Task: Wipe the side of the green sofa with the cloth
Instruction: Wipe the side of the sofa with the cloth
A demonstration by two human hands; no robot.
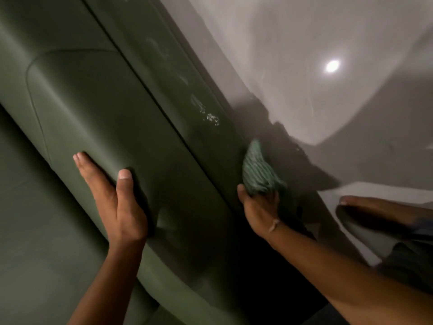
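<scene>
The dark green sofa (98, 109) fills the left and middle of the head view, its armrest running diagonally. My left hand (114, 195) lies flat and open on top of the armrest, fingers pointing up-left. My right hand (260, 207) grips a bunched green cloth (260, 170) and presses it against the outer side panel of the sofa (187, 95), near its lower edge by the floor. Pale scuff marks (208, 113) show on that side panel above the cloth.
A glossy grey floor (304, 55) spreads to the right, with a bright lamp reflection (332, 66). My bare foot (379, 209) stands on the floor at the right, close to my right hand. The sofa seat (35, 219) lies at the lower left.
</scene>
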